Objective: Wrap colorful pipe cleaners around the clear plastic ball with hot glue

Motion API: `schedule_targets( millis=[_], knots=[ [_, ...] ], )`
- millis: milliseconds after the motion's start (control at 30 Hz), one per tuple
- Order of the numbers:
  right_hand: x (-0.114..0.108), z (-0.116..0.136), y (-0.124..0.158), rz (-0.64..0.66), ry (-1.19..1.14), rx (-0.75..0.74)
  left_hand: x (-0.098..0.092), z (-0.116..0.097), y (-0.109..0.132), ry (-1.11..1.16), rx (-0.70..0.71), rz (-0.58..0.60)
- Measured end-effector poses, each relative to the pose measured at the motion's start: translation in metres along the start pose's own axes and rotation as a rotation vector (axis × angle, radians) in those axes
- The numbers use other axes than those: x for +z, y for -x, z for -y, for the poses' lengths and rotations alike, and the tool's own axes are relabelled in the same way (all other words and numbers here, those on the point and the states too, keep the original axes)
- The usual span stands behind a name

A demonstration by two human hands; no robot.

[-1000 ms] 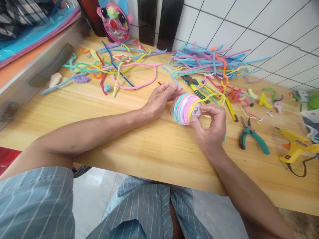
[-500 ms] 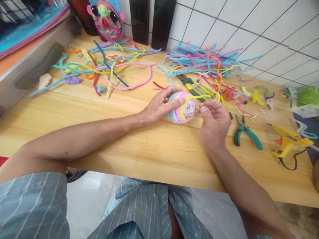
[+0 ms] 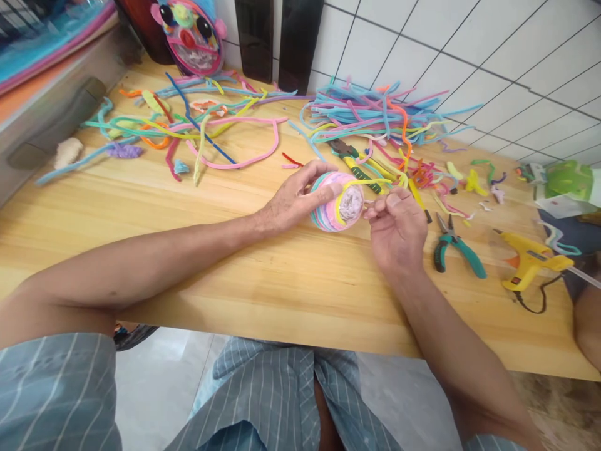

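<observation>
My left hand is wrapped round a ball of coiled pipe cleaners in pink, purple, teal and yellow, held just above the table. Its thumb presses on the coils, and its fingers pass behind, partly hidden. A whitish fuzzy end of the ball faces right. From the yellow ring around that end, a loose yellow pipe cleaner sticks out to the right, above my right fingers. My right hand is closed in a pinch beside the whitish end. What lies between its fingertips is too small to make out.
Teal-handled pliers and a yellow glue gun lie on the right. Behind the ball are yellow-green pliers and a pipe cleaner bundle. Loose pipe cleaners cover the back left. Another person's arm shows at the right edge.
The view has shifted slightly, moving everything a little to the left. My right fingertips have curled in somewhat beside the ball. My left hand keeps its hold.
</observation>
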State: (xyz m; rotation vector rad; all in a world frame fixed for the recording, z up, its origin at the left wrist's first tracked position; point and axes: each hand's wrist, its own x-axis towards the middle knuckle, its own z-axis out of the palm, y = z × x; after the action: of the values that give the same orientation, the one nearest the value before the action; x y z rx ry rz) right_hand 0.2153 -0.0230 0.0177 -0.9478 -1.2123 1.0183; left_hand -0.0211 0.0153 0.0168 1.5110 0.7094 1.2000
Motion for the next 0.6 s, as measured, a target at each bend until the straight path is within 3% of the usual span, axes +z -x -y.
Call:
schedule_targets(
  millis=[133,333,500,600],
  knots=[
    [-0.0028,0.0009,-0.0005,0.022,-0.030,0.050,0.0005,0.0021,0.0000,0.028,0.001,-0.003],
    [-0.0018,-0.0007,0.0002,-0.046,0.021,0.012,0.0004,0.0019,0.0002,0.024,-0.032,-0.005],
    [-0.0048,-0.0026,-0.0026,0.005,0.043,0.011,0.0006,0.0021,0.0002,0.052,-0.031,-0.004],
    [0.0004,-0.0021,-0.0001,-0.084,0.126,-0.058,0.0006,0.0016,0.0011,0.050,-0.014,0.006]
  ],
)
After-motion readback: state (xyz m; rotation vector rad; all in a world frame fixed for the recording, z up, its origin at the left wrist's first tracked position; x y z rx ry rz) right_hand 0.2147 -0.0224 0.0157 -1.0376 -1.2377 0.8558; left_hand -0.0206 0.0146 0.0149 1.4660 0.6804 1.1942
